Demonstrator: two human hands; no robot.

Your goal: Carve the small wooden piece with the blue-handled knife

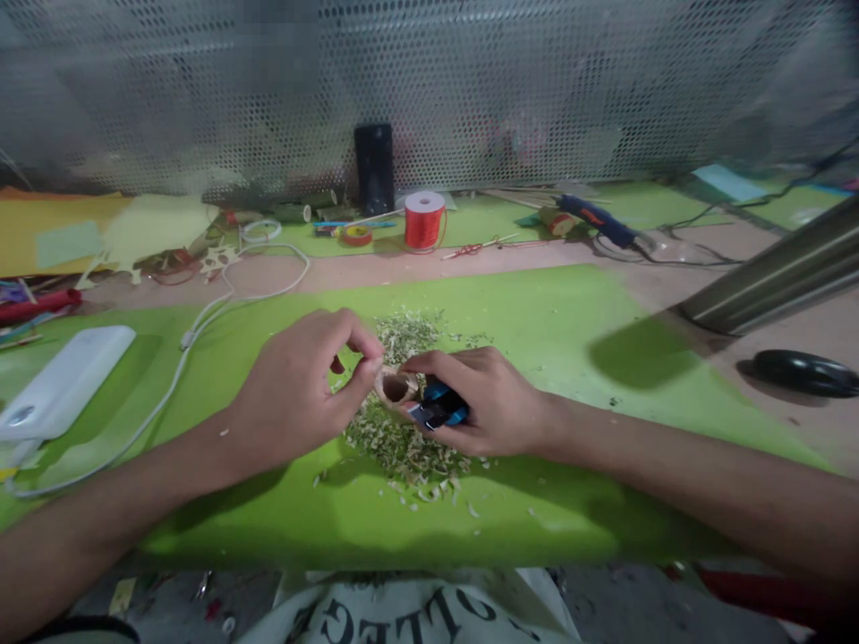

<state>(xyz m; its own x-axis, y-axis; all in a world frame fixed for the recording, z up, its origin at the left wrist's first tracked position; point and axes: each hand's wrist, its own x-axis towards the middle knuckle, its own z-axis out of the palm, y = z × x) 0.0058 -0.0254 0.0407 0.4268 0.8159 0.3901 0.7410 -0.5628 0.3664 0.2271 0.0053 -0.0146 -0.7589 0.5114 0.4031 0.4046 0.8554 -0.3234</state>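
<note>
A short piece of bamboo tube, its hollow end turned up towards me, is over a heap of pale and green shavings. My right hand is closed round a blue and black utility knife, and its fingertips also hold the tube's right side. At the tube's left rim, my left hand pinches thumb and forefinger together. What lies between those fingertips is too small to make out. The shavings are spread on a green mat.
A white power bank with a white cable is on the left. Behind stand a red thread spool and a dark upright box. A blue glue gun, metal cylinder and black mouse-like object are rightward.
</note>
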